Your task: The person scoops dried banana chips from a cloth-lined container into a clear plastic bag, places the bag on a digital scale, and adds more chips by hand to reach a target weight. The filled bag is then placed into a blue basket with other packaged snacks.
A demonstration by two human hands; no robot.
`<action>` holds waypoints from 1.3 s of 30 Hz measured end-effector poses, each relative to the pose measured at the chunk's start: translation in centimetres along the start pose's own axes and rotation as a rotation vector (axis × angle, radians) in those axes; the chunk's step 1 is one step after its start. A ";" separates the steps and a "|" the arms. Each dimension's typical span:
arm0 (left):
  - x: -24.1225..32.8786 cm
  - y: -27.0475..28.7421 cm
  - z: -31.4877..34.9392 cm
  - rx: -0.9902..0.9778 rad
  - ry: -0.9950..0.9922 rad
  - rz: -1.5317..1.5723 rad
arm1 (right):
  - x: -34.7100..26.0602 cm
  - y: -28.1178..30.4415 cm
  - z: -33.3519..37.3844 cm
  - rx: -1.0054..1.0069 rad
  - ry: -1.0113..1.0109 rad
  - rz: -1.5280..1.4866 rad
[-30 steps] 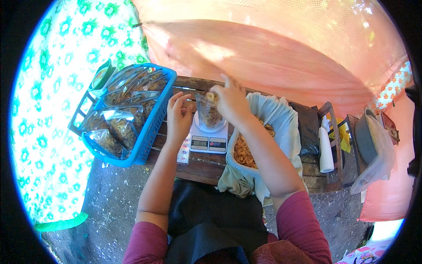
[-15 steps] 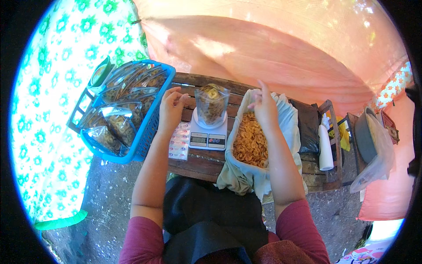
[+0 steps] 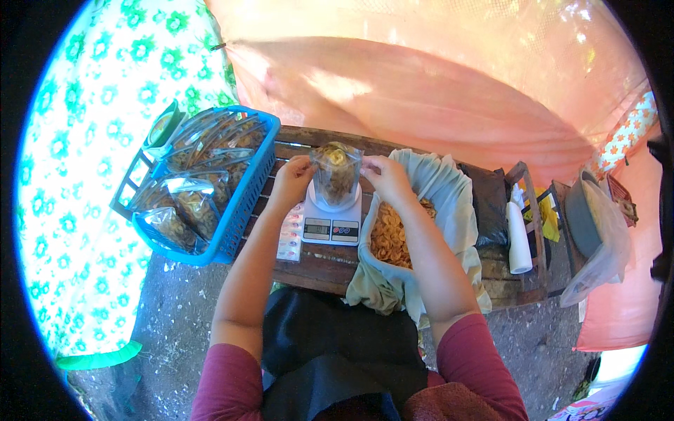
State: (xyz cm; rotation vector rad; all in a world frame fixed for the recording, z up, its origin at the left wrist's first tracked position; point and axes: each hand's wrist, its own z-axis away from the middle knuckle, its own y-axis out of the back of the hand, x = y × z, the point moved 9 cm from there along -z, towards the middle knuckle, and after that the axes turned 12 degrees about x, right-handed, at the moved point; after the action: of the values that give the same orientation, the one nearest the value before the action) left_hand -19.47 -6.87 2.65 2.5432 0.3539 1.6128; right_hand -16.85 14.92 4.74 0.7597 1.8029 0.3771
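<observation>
A clear plastic pouch (image 3: 336,184) of chips stands upright on a white digital kitchen scale (image 3: 332,219), its top open. My left hand (image 3: 291,185) pinches the pouch's left edge near the top. On the opposite edge, the fingers of my right hand (image 3: 387,179) are closed in the same way. Beneath my right forearm is a cloth-lined tub with golden banana chips (image 3: 390,237); the arm hides part of them. A sheet of printed labels (image 3: 289,238) lies just left of the scale.
A blue plastic basket (image 3: 226,245) packed with filled pouches sits at the left. Right of the tub are a black plastic bag (image 3: 489,210), a white roll (image 3: 519,242) and a grey basin (image 3: 584,217). All this rests around a slatted wooden table (image 3: 337,254).
Both hands have come inward and taken hold of the pouch's upper sides. Before, they were raised apart, the left beside the scale and the right over the tub.
</observation>
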 end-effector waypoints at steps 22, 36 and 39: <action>0.1 1.9 16.4 -0.254 0.217 0.172 | -6.6 0.3 17.2 0.051 0.191 0.044; 2.5 1.8 15.6 -0.205 0.194 0.232 | -5.8 1.9 15.6 0.003 0.073 -0.123; -0.6 0.1 17.0 -0.261 0.391 0.387 | -4.3 0.5 16.0 -0.008 -0.001 -0.068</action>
State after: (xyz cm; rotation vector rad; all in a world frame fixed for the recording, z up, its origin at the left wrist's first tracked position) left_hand -4.32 -6.56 -5.19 2.1864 -0.3261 2.1287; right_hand -1.03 10.70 2.44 0.6912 1.8204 0.3392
